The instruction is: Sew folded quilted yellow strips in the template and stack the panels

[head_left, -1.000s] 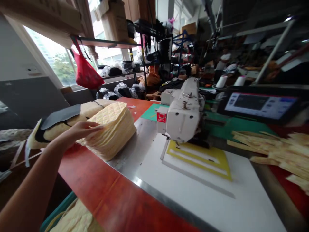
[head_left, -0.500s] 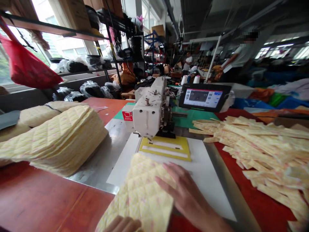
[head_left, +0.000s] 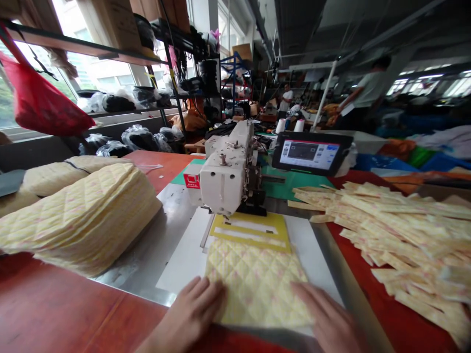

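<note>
A yellow quilted fabric piece [head_left: 257,284] lies flat on the white plate [head_left: 176,264] in front of the sewing machine [head_left: 222,184]. Its far edge meets the yellow clamp frame [head_left: 253,235]; whether it runs under the frame I cannot make out. My left hand [head_left: 196,306] rests on the piece's left edge, fingers stretched out. On the opposite edge lies my right hand [head_left: 327,314], slightly blurred, fingers extended over the cloth. Neither hand grips anything.
A thick stack of quilted pieces [head_left: 88,220] stands at left. Many loose fabric strips [head_left: 397,235] are heaped at right. A control screen [head_left: 311,153] sits behind the machine's right side. A person [head_left: 364,93] stands in the right background.
The quilted piece has turned square and moved forward to the clamp frame, now lying flat. My left hand has come up to its left edge; my right hand has moved right and down.
</note>
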`<move>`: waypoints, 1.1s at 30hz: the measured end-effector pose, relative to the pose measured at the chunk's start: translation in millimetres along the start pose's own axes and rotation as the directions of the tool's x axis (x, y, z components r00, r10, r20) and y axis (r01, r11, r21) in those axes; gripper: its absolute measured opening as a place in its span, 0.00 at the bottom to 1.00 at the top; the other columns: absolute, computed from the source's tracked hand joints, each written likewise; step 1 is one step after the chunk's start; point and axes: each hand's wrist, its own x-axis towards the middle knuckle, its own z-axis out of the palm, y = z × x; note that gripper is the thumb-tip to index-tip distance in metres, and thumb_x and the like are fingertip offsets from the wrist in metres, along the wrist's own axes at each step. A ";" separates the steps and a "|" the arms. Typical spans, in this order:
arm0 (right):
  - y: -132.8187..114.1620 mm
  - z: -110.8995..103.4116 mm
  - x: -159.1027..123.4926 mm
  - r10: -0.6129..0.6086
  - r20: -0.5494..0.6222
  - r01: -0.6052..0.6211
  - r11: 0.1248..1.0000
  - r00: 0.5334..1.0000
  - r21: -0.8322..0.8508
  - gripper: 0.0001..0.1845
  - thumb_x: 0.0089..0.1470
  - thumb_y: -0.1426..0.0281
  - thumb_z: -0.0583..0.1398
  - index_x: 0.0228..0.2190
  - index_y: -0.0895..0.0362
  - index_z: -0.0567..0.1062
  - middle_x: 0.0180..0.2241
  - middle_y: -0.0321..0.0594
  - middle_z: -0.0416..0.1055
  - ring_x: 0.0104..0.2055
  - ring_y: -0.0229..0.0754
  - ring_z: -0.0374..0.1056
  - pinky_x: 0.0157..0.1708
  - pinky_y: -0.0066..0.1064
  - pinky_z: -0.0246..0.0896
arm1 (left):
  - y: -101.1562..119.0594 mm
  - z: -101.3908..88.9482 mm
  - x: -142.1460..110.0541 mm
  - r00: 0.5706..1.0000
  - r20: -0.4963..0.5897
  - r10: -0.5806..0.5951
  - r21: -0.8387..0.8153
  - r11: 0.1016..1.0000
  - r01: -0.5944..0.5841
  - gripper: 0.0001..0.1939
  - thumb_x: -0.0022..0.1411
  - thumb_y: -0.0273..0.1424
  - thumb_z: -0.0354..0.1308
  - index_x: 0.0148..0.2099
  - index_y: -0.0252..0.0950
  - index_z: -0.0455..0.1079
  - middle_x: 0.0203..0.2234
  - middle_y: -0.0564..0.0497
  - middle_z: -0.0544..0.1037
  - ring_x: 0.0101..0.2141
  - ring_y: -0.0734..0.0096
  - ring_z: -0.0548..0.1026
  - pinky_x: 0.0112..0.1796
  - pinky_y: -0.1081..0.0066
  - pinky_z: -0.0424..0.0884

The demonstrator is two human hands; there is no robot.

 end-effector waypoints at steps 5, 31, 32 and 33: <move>7.8 16.0 25.9 0.112 -0.028 -0.111 0.994 0.993 0.015 0.19 0.63 0.81 0.51 0.46 0.55 0.77 0.47 0.43 0.77 0.43 0.41 0.78 0.42 0.27 0.74 | -39.1 14.8 40.0 0.987 0.017 -0.158 0.002 0.987 0.158 0.16 0.69 0.18 0.48 0.53 0.36 0.71 0.46 0.42 0.78 0.39 0.59 0.78 0.38 0.62 0.80; 14.9 -6.9 14.7 -0.139 0.037 0.136 0.988 0.990 0.066 0.19 0.68 0.77 0.51 0.49 0.55 0.79 0.49 0.41 0.78 0.51 0.43 0.75 0.59 0.32 0.65 | -44.2 13.1 17.5 0.914 0.133 -0.382 0.057 0.924 0.378 0.11 0.72 0.23 0.48 0.47 0.37 0.72 0.32 0.48 0.73 0.31 0.63 0.72 0.34 0.65 0.72; 13.2 -1.0 20.8 -0.107 0.030 0.105 0.992 0.994 0.068 0.17 0.68 0.77 0.53 0.48 0.56 0.79 0.48 0.42 0.79 0.50 0.44 0.75 0.57 0.33 0.67 | -48.1 14.3 19.5 0.907 0.142 -0.395 0.098 0.918 0.385 0.11 0.72 0.23 0.49 0.47 0.36 0.72 0.30 0.49 0.72 0.30 0.63 0.72 0.33 0.65 0.71; 11.2 6.1 27.4 -0.076 0.022 0.074 0.995 0.997 0.068 0.15 0.67 0.77 0.54 0.47 0.57 0.79 0.46 0.43 0.79 0.50 0.44 0.75 0.55 0.33 0.69 | -52.2 15.2 22.1 0.897 0.149 -0.417 0.134 0.907 0.400 0.11 0.72 0.23 0.50 0.48 0.36 0.72 0.29 0.49 0.72 0.29 0.62 0.72 0.33 0.64 0.71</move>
